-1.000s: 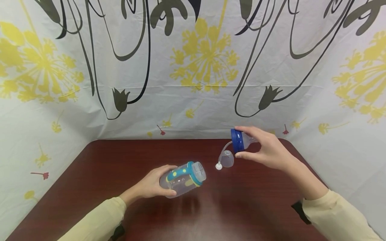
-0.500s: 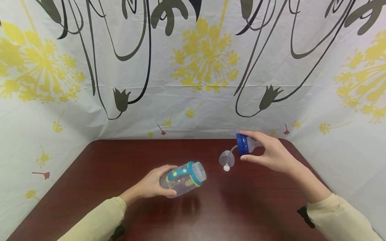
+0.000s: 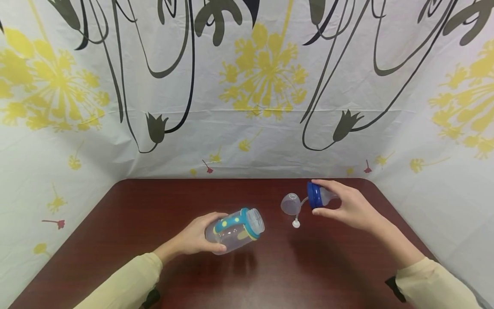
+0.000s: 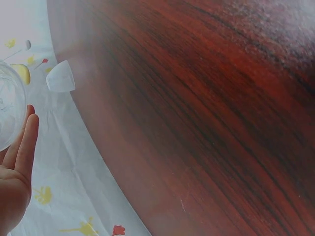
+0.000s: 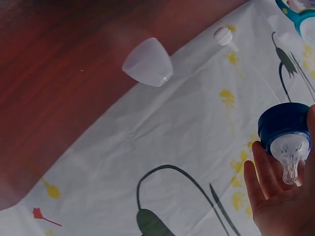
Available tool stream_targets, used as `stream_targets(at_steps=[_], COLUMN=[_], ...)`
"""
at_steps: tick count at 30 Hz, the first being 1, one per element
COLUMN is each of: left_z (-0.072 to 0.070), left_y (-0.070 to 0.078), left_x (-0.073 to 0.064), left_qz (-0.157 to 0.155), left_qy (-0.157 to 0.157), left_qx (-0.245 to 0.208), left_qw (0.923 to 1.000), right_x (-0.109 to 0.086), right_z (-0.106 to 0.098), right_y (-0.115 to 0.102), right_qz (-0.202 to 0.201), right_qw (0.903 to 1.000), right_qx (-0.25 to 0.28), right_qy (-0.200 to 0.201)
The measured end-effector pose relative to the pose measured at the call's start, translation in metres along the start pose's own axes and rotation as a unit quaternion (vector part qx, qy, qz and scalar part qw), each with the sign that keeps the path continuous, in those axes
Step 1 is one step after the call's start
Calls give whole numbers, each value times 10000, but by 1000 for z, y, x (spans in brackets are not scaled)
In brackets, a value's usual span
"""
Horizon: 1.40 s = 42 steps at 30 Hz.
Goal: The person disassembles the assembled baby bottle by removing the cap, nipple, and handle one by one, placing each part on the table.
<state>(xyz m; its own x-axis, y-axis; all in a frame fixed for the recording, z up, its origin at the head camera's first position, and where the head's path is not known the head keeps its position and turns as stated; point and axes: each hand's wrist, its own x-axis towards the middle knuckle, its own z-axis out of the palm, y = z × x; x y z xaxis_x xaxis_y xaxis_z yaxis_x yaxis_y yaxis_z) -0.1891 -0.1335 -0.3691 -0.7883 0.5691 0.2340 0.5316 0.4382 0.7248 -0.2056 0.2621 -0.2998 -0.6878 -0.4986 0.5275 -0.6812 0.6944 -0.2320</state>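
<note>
The bottle (image 3: 233,236) and the ring (image 3: 314,195) are well apart, the ring to the right of the bottle's mouth (image 3: 255,220) and a little farther off. The bottle is held tilted above the table (image 3: 173,197), its long axis running mostly left to right; the bare mouth points right and slightly far, roughly toward the ring's side of the scene. The left hand (image 3: 198,234) grips the bottle around its base end, thumb on the near side and fingers on the far side, so the mouth lies to the right of that grip.

The right hand (image 3: 353,210) pinches the ring by its rim, fingers on the far side, thumb on the near. The ring lies left of that palm, its axis also left to right: the nipple (image 3: 328,195) points right, into the hand, while the underside faces left. From that side the straw (image 3: 304,201) bends down toward the near side, ending in a white weight (image 3: 296,223). The cap (image 3: 290,206) sits on the table just left of the straw, nearer the right hand.
</note>
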Motion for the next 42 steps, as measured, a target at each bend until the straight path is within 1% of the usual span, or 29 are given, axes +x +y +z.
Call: stream_targets(at_steps=[9,18,25,30,35,42], left_z=[1,1,2,2,2,3], left_y=[-1,0,1,0,0,-2], left_x=[0,0,0,0,0,0], left_qz=[60,41,-39,-29,19,10], left_qy=[23,10,-44,-37,-23,-20], left_qx=[-7,19,-96,-72,-42,-38], left_qw=[10000,10000,9999,10000,10000,10000], right_x=[-12,-21,-29,-36,-42,-57], right_z=[13,24,31,35,36,37], right_y=[14,22,28,33,40,54], right_qz=[153,279,404,510,569,766], right_qw=[9997,9994,9988,9982,9979,9961], right_qx=[-36,-38,-34,-23,-61,-201], right_qy=[-161,-221,-268,-330,-310,-380])
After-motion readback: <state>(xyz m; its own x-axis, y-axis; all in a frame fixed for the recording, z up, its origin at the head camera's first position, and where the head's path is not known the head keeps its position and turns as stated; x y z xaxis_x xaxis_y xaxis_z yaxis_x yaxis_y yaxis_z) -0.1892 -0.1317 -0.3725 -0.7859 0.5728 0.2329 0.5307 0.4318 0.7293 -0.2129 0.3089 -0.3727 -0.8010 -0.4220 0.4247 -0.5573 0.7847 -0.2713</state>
